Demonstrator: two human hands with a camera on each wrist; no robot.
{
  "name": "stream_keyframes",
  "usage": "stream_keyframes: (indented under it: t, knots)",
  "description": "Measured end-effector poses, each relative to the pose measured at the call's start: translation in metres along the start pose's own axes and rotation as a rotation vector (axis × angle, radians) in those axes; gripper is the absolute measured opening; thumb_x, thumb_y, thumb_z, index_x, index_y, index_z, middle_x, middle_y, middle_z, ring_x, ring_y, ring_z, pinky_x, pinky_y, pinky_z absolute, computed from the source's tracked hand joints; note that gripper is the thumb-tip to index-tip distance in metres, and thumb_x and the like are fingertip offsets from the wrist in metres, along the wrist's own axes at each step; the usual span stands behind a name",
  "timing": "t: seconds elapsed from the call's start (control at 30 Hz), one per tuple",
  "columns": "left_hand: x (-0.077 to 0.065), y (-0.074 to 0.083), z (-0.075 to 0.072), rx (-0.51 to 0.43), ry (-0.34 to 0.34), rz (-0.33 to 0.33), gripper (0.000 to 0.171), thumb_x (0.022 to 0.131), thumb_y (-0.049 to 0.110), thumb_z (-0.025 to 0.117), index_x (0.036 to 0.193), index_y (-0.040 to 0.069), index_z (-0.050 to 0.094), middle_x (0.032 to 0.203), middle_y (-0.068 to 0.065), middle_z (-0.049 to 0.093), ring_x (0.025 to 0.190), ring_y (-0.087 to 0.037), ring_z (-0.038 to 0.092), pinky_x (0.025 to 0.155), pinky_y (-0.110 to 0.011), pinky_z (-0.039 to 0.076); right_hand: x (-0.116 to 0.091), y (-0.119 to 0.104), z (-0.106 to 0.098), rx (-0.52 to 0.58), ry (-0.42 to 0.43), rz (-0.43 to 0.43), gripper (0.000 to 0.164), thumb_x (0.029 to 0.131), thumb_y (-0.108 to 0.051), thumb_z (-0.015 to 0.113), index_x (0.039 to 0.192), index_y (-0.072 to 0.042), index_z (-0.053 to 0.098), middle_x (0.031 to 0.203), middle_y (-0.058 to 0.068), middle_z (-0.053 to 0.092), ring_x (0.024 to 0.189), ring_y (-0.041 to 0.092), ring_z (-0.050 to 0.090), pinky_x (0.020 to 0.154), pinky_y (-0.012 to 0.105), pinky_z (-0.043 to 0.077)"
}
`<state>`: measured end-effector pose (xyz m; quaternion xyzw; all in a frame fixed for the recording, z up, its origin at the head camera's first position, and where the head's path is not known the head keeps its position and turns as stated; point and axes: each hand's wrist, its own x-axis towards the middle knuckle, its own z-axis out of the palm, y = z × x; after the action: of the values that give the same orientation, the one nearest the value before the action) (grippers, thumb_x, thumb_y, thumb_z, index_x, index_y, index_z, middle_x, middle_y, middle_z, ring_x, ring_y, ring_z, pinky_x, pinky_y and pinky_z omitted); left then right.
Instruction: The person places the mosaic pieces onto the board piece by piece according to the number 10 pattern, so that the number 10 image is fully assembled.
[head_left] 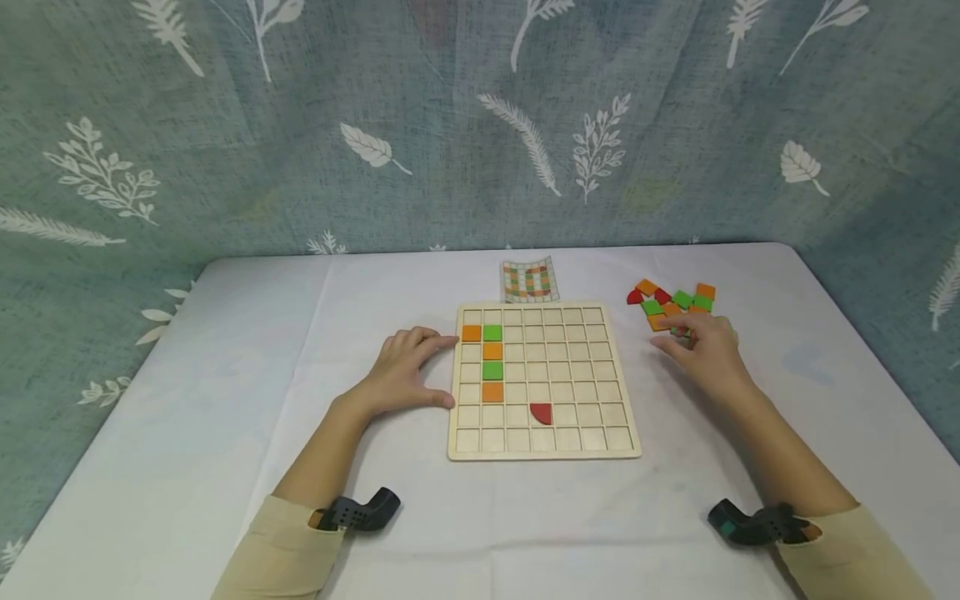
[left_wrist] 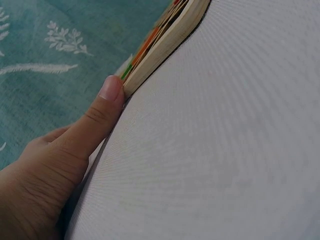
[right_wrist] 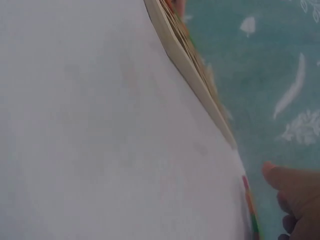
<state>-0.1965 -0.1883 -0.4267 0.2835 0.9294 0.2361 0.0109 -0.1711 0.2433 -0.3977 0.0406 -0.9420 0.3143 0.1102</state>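
A wooden grid board (head_left: 585,417) lies flat on the table. Along its left side, the thumb and index finger of my left hand (head_left: 401,371) touch the edge, spread apart; the left wrist view shows the thumb (left_wrist: 111,92) against the corner. Orange and green square tiles, such as a green tile (head_left: 492,371), fill several cells at the left. One red quarter-circle piece (head_left: 541,413) sits lower in the grid. My right hand (head_left: 708,346) is over the near side of a loose tile pile (head_left: 652,308), thumb and index finger apart, partly covering it. No tile shows between them.
Behind the board lies a small pattern card (head_left: 529,281) printed with a coloured grid. A white cloth (head_left: 585,533) covers the table, and a leaf-patterned curtain (head_left: 450,125) hangs at its far edge. Black wrist devices (head_left: 363,510) are worn at both cuffs.
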Motion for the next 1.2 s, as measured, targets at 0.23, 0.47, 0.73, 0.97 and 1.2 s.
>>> stream_keyframes:
  t: [0.23,0.47,0.73,0.97,1.2]
  knots:
    - [0.000,0.001,-0.002,0.001,-0.012,-0.017,0.099,0.059,0.068,0.074,0.140,0.021,0.045,0.126,-0.007,0.045,0.115,-0.026,0.037,0.096,-0.045,0.025,-0.001,0.021,-0.008,-0.099,0.022,0.079,0.037,0.086,-0.019,0.069,0.114,0.004,0.063,0.111,0.027,0.054,0.101,0.042,0.035,0.079,0.050,0.026]
    - [0.000,0.002,-0.002,-0.002,-0.013,-0.018,0.097,0.059,0.063,0.078,0.140,0.021,0.046,0.126,-0.007,0.045,0.115,-0.026,0.037,0.096,-0.044,0.025,0.000,0.030,-0.008,-0.181,0.022,0.073,0.043,0.086,-0.020,0.070,0.118,0.007,0.060,0.113,0.031,0.049,0.107,0.046,0.034,0.086,0.056,0.024]
    - [0.001,0.001,-0.001,0.004,-0.002,-0.013,0.099,0.058,0.067,0.075,0.140,0.020,0.046,0.125,-0.007,0.046,0.115,-0.026,0.038,0.095,-0.044,0.026,0.001,0.028,-0.005,-0.184,0.014,0.080,0.039,0.086,-0.020,0.069,0.115,0.005,0.062,0.112,0.031,0.048,0.106,0.045,0.032,0.081,0.055,0.024]
    - [0.001,0.001,-0.001,0.007,0.000,-0.015,0.098,0.058,0.066,0.076,0.140,0.020,0.046,0.125,-0.008,0.046,0.115,-0.026,0.038,0.095,-0.044,0.026,-0.004,0.028,0.000,-0.204,0.034,0.043,0.034,0.086,-0.018,0.070,0.109,0.006,0.064,0.110,0.030,0.049,0.105,0.045,0.032,0.080,0.053,0.025]
    - [0.000,0.001,-0.001,-0.001,-0.003,-0.017,0.099,0.058,0.070,0.073,0.139,0.020,0.047,0.126,-0.008,0.046,0.115,-0.026,0.038,0.095,-0.044,0.026,-0.012,0.025,0.006,-0.196,0.051,0.011,0.035,0.083,-0.019,0.073,0.105,0.007,0.064,0.107,0.025,0.050,0.104,0.041,0.031,0.076,0.047,0.027]
